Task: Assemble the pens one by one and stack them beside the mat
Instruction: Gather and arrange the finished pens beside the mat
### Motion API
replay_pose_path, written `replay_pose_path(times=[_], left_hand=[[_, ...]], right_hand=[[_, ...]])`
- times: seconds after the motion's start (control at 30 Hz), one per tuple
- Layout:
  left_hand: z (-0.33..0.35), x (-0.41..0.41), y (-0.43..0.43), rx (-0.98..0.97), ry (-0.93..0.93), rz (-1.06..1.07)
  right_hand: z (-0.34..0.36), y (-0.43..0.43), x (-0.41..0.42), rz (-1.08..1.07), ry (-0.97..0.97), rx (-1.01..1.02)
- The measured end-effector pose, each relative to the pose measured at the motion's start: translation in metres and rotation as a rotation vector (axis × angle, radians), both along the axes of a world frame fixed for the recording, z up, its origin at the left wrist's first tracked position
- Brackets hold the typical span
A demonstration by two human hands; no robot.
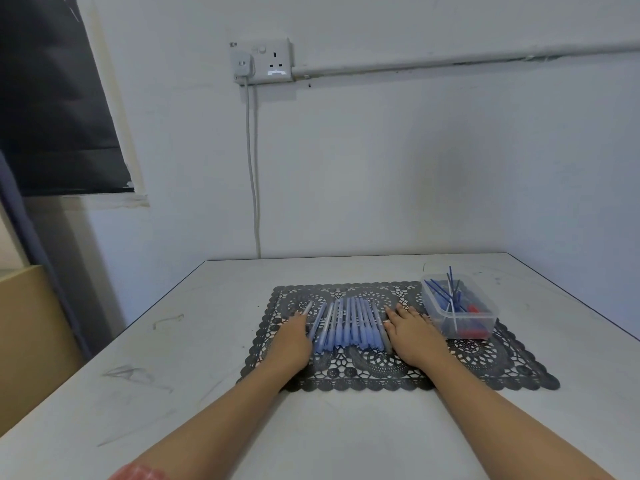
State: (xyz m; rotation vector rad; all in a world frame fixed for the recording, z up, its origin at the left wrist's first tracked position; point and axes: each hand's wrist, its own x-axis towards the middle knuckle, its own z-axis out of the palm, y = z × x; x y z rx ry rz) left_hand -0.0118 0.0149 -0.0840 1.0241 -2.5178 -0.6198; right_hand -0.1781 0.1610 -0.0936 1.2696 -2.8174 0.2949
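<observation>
Pens [349, 327] rowed on lace mat [381, 372]
Left hand [294, 336] and right hand [412, 332] flank them, fingers straight, gripping nothing.

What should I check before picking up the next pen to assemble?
1. Hands free: left hand and right hand lie flat on either side of the pen row, gripping nothing. Ok.
2. Pens reachable: they lie side by side on the mat, between the hands. Ok.
3. Refills available: blue refills stand in the open container on the mat's far right corner, beside the right hand. Ok.
4. Stacking spot: bare table shows left of the mat. Ok.
5. Which pens already hold a refill: cannot tell.
</observation>
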Motion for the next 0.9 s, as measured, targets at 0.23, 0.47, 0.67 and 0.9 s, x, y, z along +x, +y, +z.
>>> replay_pose_path(times=[0.23,0.47,0.67,0.9], left_hand=[[0.014,0.009,0.007,-0.006,-0.050,-0.124],[0.016,0.021,-0.009,-0.286,-0.250,-0.566],[0.020,0.010,-0.032,-0.403,-0.253,-0.697],[0.007,-0.007,-0.035,-0.286,-0.241,-0.704]], right_hand=[[0.000,0.001,-0.002,0.016,-0.037,-0.146],[0.010,0.014,0.009,0.200,-0.234,-0.473],[0.013,0.014,0.017,0.468,-0.046,-0.142],[0.006,0.002,0.009,0.433,0.023,0.088]])
